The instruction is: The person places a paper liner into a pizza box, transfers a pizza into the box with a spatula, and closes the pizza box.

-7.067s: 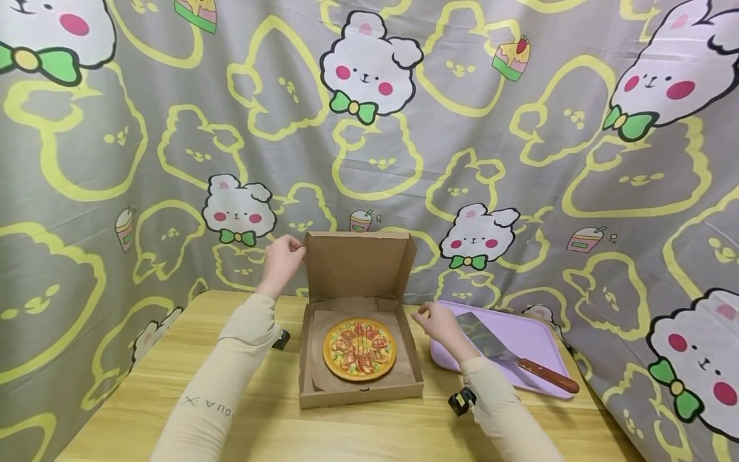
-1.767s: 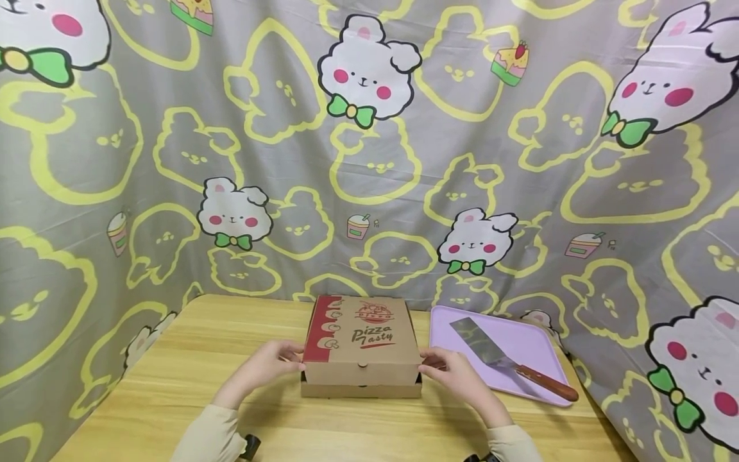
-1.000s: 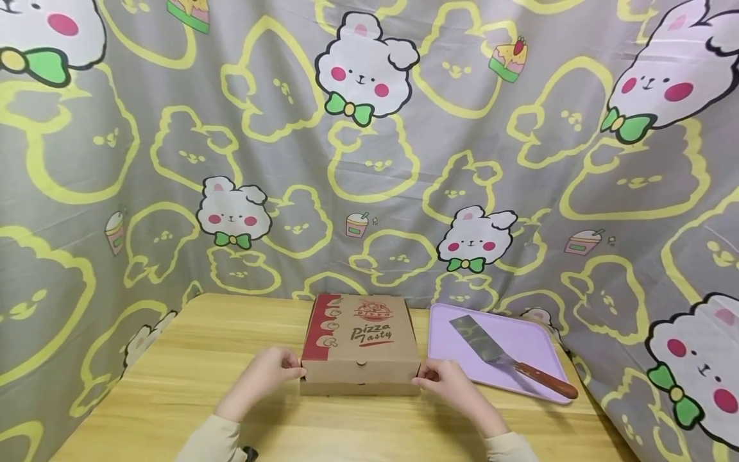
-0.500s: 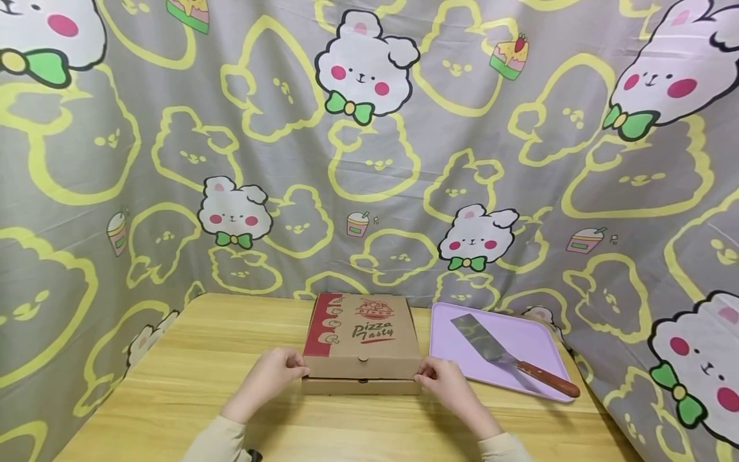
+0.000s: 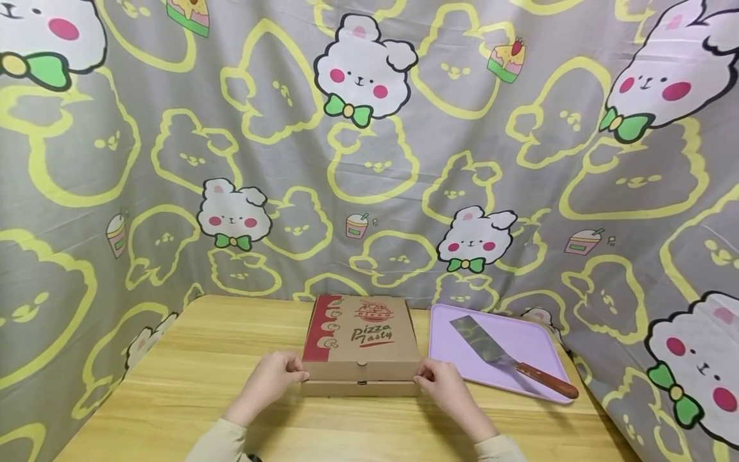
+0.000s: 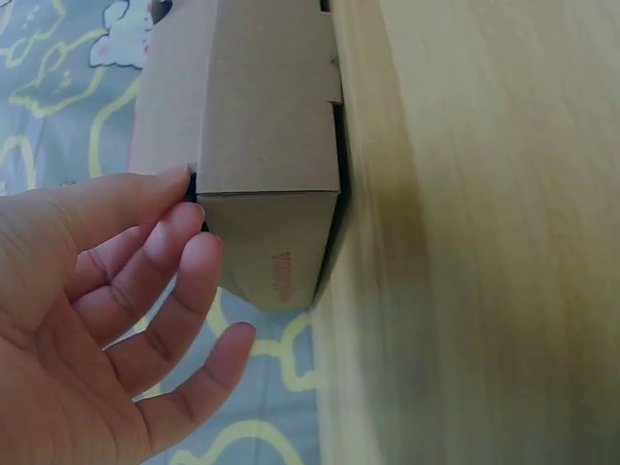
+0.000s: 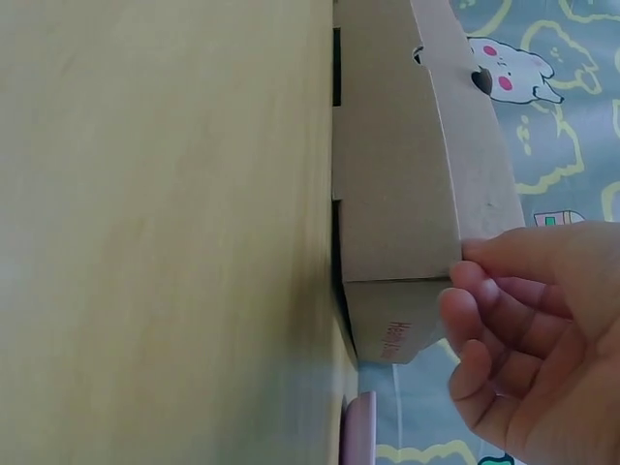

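A cardboard pizza box (image 5: pixel 369 340) sits on the wooden table with its printed lid lowered over the base. Along the front, the lid's flap (image 5: pixel 362 371) hangs outside, and a thin dark gap shows between it and the base. My left hand (image 5: pixel 274 380) pinches the lid's front left corner; in the left wrist view the thumb and forefinger meet at that corner (image 6: pixel 199 189), the other fingers loosely bent. At the front right corner my right hand (image 5: pixel 443 383) pinches the lid between thumb and forefinger, as the right wrist view also shows. The inside of the box is hidden.
Right of the box lies a lilac tray (image 5: pixel 537 333). A metal spatula (image 5: pixel 482 340) with a brown wooden handle (image 5: pixel 547 380) rests on it, the handle reaching over the front rim. A patterned curtain (image 5: pixel 369 160) hangs behind the table.
Earlier the box stood open with a pizza inside; its lid has since come down. Both hands have shifted from the box's sides to its front corners, and the front flap has lifted slightly.
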Demonstrator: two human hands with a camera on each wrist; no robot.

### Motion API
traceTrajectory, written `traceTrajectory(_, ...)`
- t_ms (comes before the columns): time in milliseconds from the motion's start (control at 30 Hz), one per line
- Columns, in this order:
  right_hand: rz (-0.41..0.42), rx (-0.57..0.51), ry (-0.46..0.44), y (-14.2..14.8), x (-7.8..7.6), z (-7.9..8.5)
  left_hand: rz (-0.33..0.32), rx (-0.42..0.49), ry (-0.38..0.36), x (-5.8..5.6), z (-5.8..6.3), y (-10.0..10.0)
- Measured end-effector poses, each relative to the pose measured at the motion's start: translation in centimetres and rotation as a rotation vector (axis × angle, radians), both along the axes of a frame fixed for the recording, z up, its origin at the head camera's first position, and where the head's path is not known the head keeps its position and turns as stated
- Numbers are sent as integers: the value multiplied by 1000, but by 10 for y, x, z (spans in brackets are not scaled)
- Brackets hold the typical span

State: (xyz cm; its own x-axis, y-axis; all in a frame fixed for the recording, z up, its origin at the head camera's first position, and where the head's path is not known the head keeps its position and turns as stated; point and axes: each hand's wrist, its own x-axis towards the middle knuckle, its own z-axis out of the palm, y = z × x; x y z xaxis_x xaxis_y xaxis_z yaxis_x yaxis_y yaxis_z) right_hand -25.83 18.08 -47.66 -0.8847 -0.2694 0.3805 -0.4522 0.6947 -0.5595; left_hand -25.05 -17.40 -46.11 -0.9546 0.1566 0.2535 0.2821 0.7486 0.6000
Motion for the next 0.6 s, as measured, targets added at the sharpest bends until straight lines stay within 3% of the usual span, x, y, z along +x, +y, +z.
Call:
traceTrajectory(133, 26, 26, -25, 5, 0, 4, -11, 41, -68, 0, 4, -3)
traceTrajectory(233, -3, -2, -51, 10, -1, 8, 18, 138, -154, -1, 10, -7)
traceTrajectory(433, -133, -166, -161, 11, -2, 16, 53, 369, -300, 0, 17, -13)
traceTrajectory(600, -150, -340, -312, 5, -7, 17, 2, 568, -396, -4, 16, -14)
